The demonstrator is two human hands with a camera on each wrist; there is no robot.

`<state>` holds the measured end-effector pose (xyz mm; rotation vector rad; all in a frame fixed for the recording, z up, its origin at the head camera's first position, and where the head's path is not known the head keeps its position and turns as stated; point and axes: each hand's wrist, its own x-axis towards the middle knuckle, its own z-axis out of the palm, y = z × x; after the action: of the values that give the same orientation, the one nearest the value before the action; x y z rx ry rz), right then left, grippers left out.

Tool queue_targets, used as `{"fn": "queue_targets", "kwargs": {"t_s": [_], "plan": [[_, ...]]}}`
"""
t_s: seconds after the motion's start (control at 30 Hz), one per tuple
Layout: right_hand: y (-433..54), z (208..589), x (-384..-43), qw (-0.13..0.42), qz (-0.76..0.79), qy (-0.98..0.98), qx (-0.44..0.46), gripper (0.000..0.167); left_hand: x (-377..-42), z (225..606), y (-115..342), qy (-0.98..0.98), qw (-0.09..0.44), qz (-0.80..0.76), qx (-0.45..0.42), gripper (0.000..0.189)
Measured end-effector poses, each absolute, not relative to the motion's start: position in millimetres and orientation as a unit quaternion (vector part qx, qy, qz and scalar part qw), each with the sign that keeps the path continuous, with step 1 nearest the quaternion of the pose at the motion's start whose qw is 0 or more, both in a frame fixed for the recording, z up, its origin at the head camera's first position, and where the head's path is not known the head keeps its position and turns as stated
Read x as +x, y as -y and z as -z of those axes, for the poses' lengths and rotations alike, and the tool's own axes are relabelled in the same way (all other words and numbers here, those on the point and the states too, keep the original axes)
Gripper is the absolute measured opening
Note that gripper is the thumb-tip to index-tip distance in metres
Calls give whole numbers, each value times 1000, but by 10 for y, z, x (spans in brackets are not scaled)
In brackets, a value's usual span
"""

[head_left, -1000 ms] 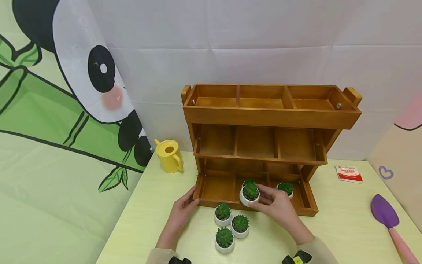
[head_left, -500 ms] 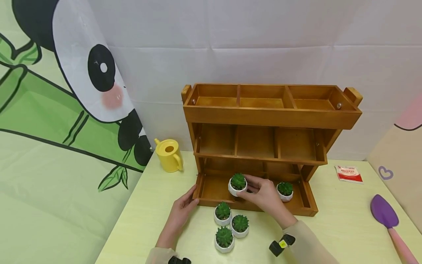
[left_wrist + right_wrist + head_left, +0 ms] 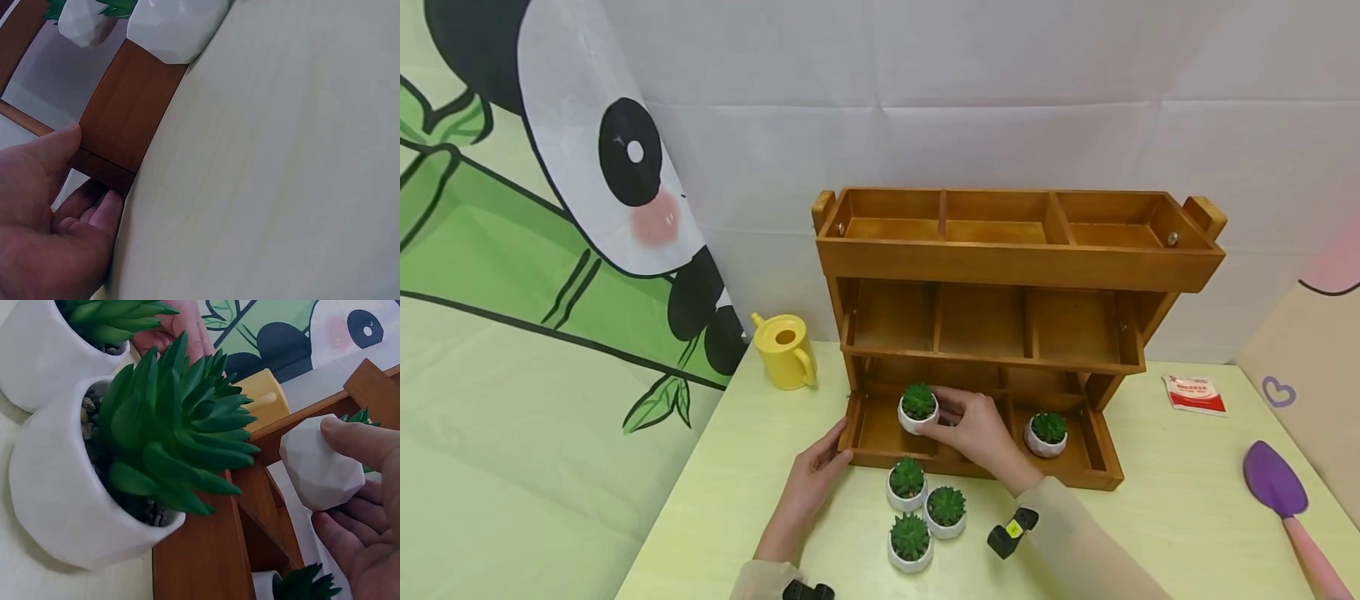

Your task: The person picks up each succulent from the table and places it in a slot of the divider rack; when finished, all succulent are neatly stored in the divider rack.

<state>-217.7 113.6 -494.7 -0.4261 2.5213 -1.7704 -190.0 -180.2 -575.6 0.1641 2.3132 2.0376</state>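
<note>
My right hand (image 3: 973, 425) pinches a small potted succulent (image 3: 918, 407) by its white faceted pot, over the left part of the bottom tier of a brown wooden shelf (image 3: 1021, 261). In the right wrist view, the thumb lies on one side of that pot (image 3: 319, 464), with the fingers on the other. My left hand (image 3: 816, 475) grips the front left corner of the bottom tier; its thumb presses the edge in the left wrist view. Another potted succulent (image 3: 1047, 434) sits in the bottom tier toward the right.
Several potted succulents (image 3: 910, 542) stand grouped on the table (image 3: 715, 533) before the shelf. A yellow watering can (image 3: 786, 353) is left of the shelf. To the right lie a red-and-white packet (image 3: 1195, 396) and a purple scoop with a pink handle (image 3: 1276, 481).
My right hand has carried the potted succulent leftward and slightly back across the bottom tier. The left hand stays at the shelf corner.
</note>
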Motion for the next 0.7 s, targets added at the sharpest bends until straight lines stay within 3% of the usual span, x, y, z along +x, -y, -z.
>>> {"fn": "queue_targets", "kwargs": {"t_s": [0.7], "plan": [[-817, 5041, -2311, 17, 471, -869, -153, 60, -1892, 5745, 1794, -749, 26, -660, 54, 54]]}}
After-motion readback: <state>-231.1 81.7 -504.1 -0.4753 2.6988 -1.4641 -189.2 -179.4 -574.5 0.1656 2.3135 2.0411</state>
